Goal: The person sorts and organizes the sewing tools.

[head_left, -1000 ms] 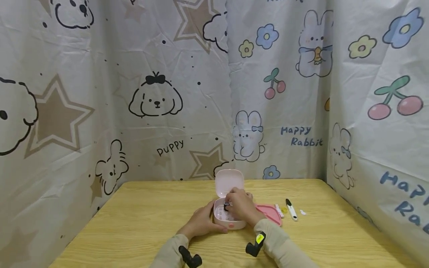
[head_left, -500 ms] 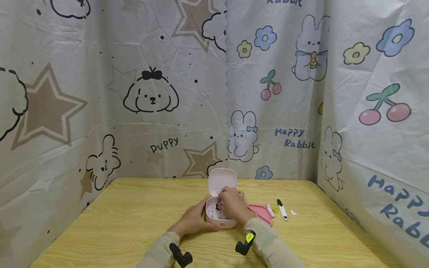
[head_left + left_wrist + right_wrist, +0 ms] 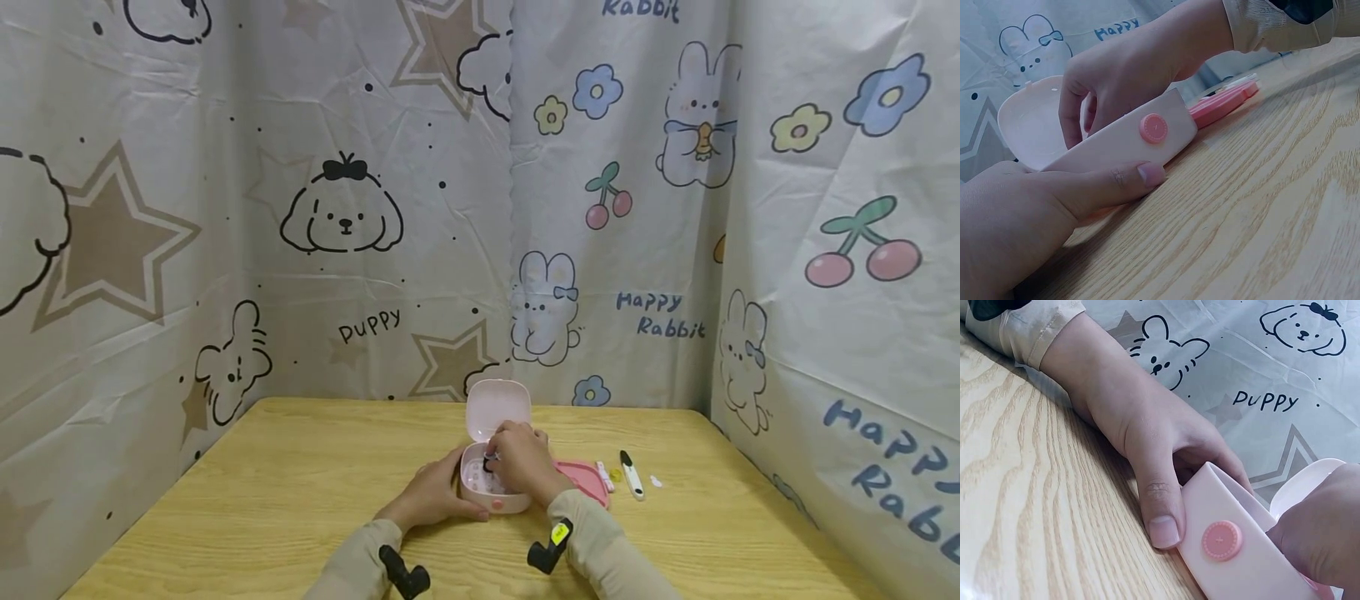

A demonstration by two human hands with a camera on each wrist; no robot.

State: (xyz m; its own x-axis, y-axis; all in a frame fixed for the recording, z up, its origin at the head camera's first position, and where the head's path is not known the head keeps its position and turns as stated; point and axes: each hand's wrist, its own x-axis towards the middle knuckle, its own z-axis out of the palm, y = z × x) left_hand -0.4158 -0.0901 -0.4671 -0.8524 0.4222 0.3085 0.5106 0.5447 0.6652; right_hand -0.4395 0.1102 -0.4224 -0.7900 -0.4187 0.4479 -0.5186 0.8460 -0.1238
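Note:
A pale pink box (image 3: 497,502) with a round pink button (image 3: 1221,540) on its front stands on the table, its lid (image 3: 498,408) raised at the back. My left hand (image 3: 431,496) grips the box's left side, thumb along the front wall. Inside the box, the curled fingers of my right hand (image 3: 517,458) pinch a small black object (image 3: 489,462), whose kind is too small to make out. The right part of the box's interior is hidden behind this hand; in the left wrist view its fingertips vanish behind the front wall.
A pink tray (image 3: 591,479) lies just right of the box. Beyond it are a small white-and-pink item (image 3: 604,476), a yellow piece (image 3: 616,475), a black-and-white pen-shaped tool (image 3: 632,476) and a tiny white piece (image 3: 656,481). Patterned curtains enclose the wooden table (image 3: 315,467).
The head view has shifted, so everything on the table appears a little further left than a second ago. Both hands keep nearly the same pose on and in the box.

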